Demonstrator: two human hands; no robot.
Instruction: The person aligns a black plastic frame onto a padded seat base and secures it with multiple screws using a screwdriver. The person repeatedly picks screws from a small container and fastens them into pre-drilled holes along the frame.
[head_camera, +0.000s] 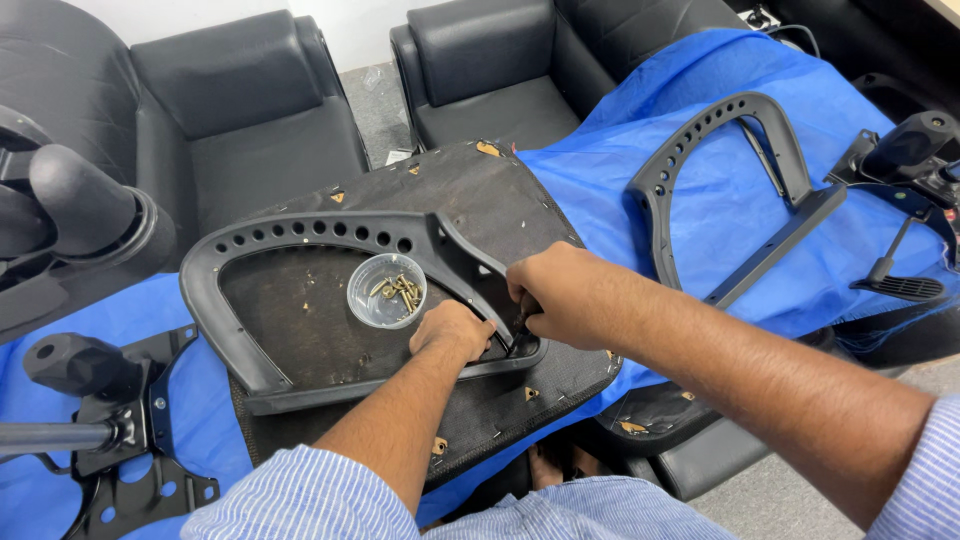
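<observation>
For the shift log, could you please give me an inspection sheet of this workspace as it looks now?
Surface: blue sheet spread under the parts.
Job's things: seat base underside up; black armrest frame lying on it.
Clutter: clear bowl of screws; second armrest frame; chair mechanism.
Grippers: left hand and right hand at the frame's mounting end; grip hidden.
Cables: nothing seen.
Surroundings: black armchairs.

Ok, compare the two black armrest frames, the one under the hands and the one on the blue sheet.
The near armrest frame lies on the upturned seat base; the far armrest frame lies alone on the blue sheet.
The near one rings a clear cup of screws; the far one rings bare sheet.
Both hands, left and right, touch only the near one.
Both are black, curved and perforated.
</observation>
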